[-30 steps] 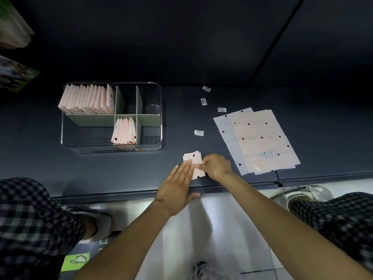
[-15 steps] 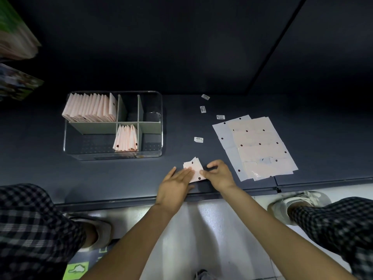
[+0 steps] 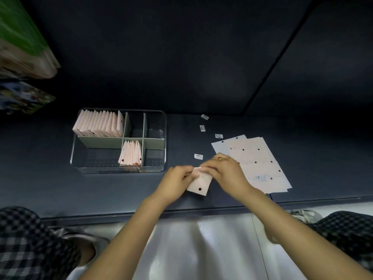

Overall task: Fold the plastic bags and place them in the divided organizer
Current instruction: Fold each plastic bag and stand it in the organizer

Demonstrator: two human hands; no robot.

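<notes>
Head view only: left hand point(image 3: 177, 181) and right hand point(image 3: 224, 172) both pinching folded plastic bag point(image 3: 200, 181) just above dark shelf point(image 3: 302, 126), right of divided organizer point(image 3: 164, 138). Risk: slippery fold springing open on transfer, snagging divider, missing half-filled near-middle compartment.

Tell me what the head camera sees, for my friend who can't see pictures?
Two hands, left and right, pinch a folded pink bag over a dark shelf. To the left stands a clear organizer with folded bags in two compartments; to the right lies a stack of flat bags.
</notes>
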